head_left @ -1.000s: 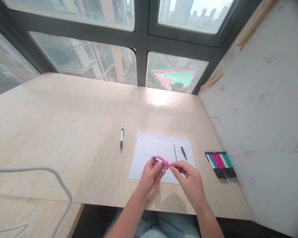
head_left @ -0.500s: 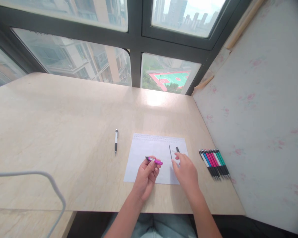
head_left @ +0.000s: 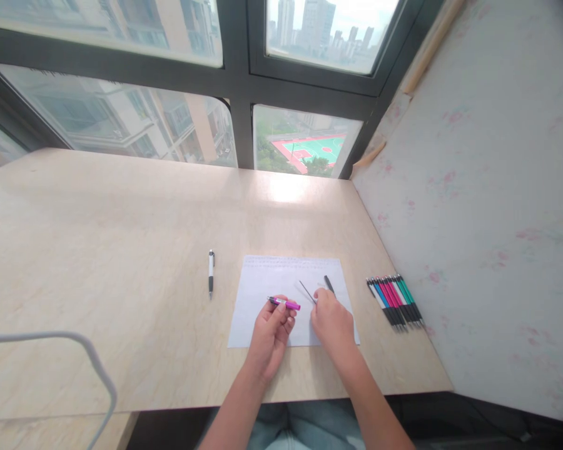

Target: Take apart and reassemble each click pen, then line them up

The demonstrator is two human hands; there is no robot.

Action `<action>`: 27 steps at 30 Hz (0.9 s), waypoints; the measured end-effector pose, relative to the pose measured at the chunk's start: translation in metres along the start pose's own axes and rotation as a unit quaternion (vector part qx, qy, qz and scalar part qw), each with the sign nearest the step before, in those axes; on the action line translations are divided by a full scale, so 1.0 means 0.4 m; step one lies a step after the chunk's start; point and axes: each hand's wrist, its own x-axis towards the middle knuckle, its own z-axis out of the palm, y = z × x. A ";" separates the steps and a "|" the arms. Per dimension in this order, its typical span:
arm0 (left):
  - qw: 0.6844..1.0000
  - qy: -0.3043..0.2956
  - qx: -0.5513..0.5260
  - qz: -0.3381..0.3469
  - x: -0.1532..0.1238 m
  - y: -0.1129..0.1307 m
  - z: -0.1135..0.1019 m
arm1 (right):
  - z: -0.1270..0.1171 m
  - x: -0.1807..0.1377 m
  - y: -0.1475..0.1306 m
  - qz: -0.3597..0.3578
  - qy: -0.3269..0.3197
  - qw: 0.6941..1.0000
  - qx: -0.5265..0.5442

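Note:
My left hand [head_left: 273, 328] is closed around the purple barrel [head_left: 291, 305] of a pen, its dark clip end pointing left. Between the fingertips of my right hand [head_left: 332, 317] is a thin dark pen refill [head_left: 306, 291], slanting up and to the left above the paper. On the sheet of paper [head_left: 253, 319], just beyond my right hand, lies a black pen grip piece [head_left: 329, 284]. Faint lines of writing run along the top of the sheet.
A white and black pen [head_left: 211, 275] lies left of the paper. Several pens [head_left: 394, 303] in white, blue, pink and green are lined up at the right near the wall [head_left: 488, 237]. A grey cable [head_left: 94, 356] arches over the left front of the table [head_left: 122, 250].
My right hand has closed on the refill and drawn it left, tilting it toward the purple barrel. My left hand keeps its hold. The whole view has shifted slightly.

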 end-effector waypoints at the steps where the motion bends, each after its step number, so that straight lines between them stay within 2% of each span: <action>1: 1.000 0.000 0.001 0.001 0.000 0.000 0.001 | 0.000 -0.001 0.001 -0.001 0.000 1.000 0.008; 3: 1.000 -0.003 0.004 0.002 -0.001 0.001 0.003 | -0.001 -0.004 0.009 -0.017 0.005 0.999 0.052; 6: 1.000 -0.006 0.004 0.006 -0.004 0.002 0.007 | -0.008 -0.014 0.035 -0.063 0.026 0.982 0.179; 9: 1.000 -0.017 -0.002 0.011 -0.010 0.004 0.009 | -0.025 -0.038 0.068 -0.090 0.029 0.941 0.324; 11: 0.999 -0.028 -0.012 0.014 -0.014 0.005 0.008 | -0.039 -0.058 0.091 -0.069 0.024 0.909 0.411; 13: 0.999 -0.036 -0.021 0.016 -0.015 0.005 0.006 | -0.053 -0.077 0.114 -0.059 0.020 0.890 0.451; 16: 0.998 -0.035 -0.034 0.026 -0.014 0.004 0.001 | -0.069 -0.098 0.146 -0.061 0.016 0.884 0.464; 19: 0.998 -0.033 -0.046 0.037 -0.011 0.002 -0.003 | -0.080 -0.107 0.164 -0.070 0.030 0.891 0.448; 27: 0.998 -0.033 -0.017 0.042 -0.016 0.001 0.002 | -0.095 -0.111 0.151 -0.131 0.039 0.913 0.384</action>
